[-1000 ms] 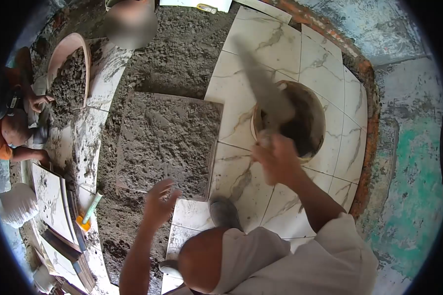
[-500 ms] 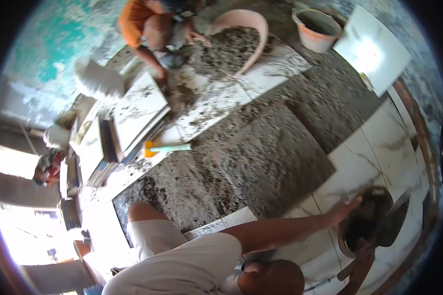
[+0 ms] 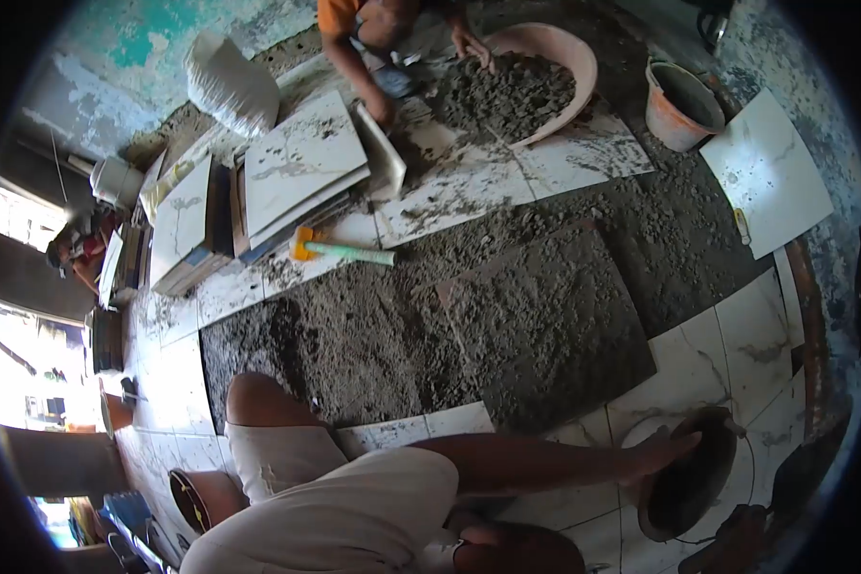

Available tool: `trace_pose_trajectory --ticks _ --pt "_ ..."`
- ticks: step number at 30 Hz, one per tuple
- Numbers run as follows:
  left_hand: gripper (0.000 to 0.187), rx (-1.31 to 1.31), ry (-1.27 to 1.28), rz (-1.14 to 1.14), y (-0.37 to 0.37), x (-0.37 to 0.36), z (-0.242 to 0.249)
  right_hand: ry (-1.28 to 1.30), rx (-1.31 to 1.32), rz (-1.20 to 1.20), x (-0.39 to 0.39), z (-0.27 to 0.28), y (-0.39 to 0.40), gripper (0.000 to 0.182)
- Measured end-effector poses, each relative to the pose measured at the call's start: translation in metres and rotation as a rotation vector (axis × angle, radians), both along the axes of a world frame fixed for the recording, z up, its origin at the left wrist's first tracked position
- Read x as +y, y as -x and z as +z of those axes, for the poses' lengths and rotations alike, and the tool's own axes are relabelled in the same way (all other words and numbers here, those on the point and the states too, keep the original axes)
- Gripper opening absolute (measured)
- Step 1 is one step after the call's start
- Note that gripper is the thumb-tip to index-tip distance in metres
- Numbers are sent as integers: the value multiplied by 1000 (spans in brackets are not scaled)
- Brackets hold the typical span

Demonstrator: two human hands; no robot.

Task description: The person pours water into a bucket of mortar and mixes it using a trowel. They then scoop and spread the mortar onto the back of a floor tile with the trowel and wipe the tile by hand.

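My left hand [image 3: 662,453] grips the rim of a dark bucket [image 3: 694,488], which tilts on the white marbled tiles [image 3: 584,488] and has a thin wire handle. At the lower right, in shadow, my right hand [image 3: 737,536] is closed around a trowel; its dark blade [image 3: 805,469] lies to the right of the bucket, apart from it. Left of the bucket, a mortar-covered slab [image 3: 555,325] rests on the bed of wet grey mortar [image 3: 354,344]. What the bucket holds is too dark to make out.
A mallet [image 3: 349,251] with a yellow head lies by stacked tiles [image 3: 301,172]. Across the mortar, a co-worker's hand [image 3: 381,107] touches a white flat piece [image 3: 383,158]. Beyond are a mortar-filled basin [image 3: 584,72], another bucket [image 3: 674,120], a leaning tile [image 3: 770,177] and a white sack [image 3: 228,86].
The view has shifted. My right hand and the trowel have moved away from the bucket toward the lower right. My left hand stays on the rim. The co-worker's hand now has the white piece.
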State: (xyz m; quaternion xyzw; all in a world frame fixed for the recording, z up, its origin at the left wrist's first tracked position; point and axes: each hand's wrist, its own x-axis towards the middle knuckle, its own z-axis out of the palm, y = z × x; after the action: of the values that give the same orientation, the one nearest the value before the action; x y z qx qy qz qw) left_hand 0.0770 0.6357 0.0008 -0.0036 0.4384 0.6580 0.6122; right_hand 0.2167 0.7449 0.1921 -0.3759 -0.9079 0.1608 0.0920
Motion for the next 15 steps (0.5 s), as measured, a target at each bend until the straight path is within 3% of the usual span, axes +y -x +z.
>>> trace_pose_trajectory --ticks 2,5,9,13,14,15 --pt "83 2 -49 -2 23 -31 29 -47 68 59 -9 19 16 30" --pt "73 207 -197 11 73 -99 48 293 323 134 -42 35 48 25" --pt "73 508 69 -52 126 -224 112 751 446 316 -114 48 85 19" --pt "79 770 332 -72 148 -326 143 1083 394 531 -204 53 128 14" --pt "81 770 328 -18 152 -351 144 1080 441 393 -236 53 136 18" --pt "82 763 322 34 155 -375 143 1362 336 632 -237 51 144 19"
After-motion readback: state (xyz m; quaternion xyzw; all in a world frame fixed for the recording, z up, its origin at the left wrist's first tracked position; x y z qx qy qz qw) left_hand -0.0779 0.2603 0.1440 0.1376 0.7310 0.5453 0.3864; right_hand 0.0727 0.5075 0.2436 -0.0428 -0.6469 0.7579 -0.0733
